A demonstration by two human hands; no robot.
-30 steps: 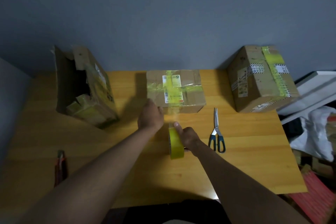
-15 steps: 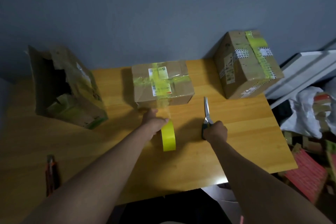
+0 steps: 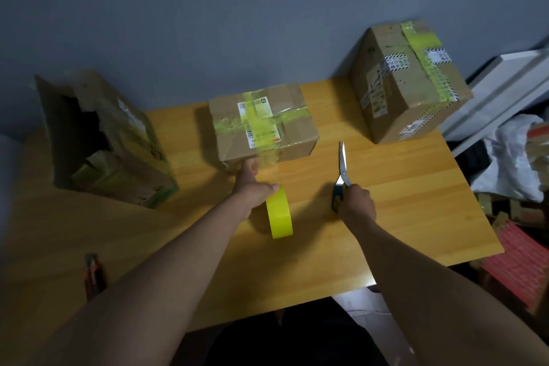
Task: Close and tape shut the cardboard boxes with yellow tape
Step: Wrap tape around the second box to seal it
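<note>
A closed middle cardboard box carries a cross of yellow tape, and a strip runs down its front towards the yellow tape roll, which stands on edge on the wooden table. My left hand reaches to the box's lower front edge with straight fingers, its thumb touching the top of the roll. My right hand grips the dark handles of the scissors, whose shut blades point away from me. A taped box stands at the back right. A torn, open box lies at the left.
A red utility knife lies near the table's front left. Off the right edge are a white board, white bags and red items. A grey wall stands behind the boxes.
My right hand let go of the tape roll, moved right and took the scissors' handles. My left hand shifted to the box's front edge and the roll. The view turned slightly.
</note>
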